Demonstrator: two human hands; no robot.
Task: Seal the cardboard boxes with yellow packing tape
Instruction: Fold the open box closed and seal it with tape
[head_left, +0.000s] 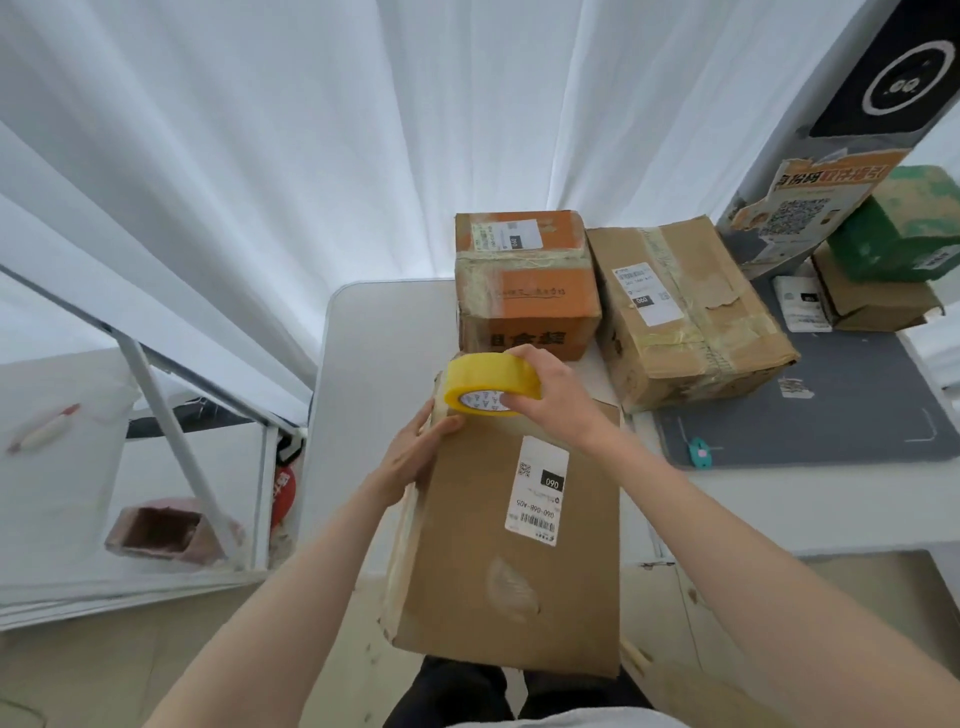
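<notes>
A long brown cardboard box (483, 561) with a white shipping label lies in front of me, its near end sticking out past the table's edge. My right hand (550, 395) grips a yellow tape roll (488, 382) over the box's far end, a finger hooked into the core. My left hand (415, 452) holds the box's upper left edge, thumb on top just under the roll. Behind stand an orange taped box (524, 291) and a brown taped box (691, 317).
The white table (374, 364) runs back to a white curtain. A grey mat (841, 405) with a small teal tool (698, 453) covers the right side. Green and brown boxes (893, 260) are stacked far right beside a printed stand. A white frame stands at left.
</notes>
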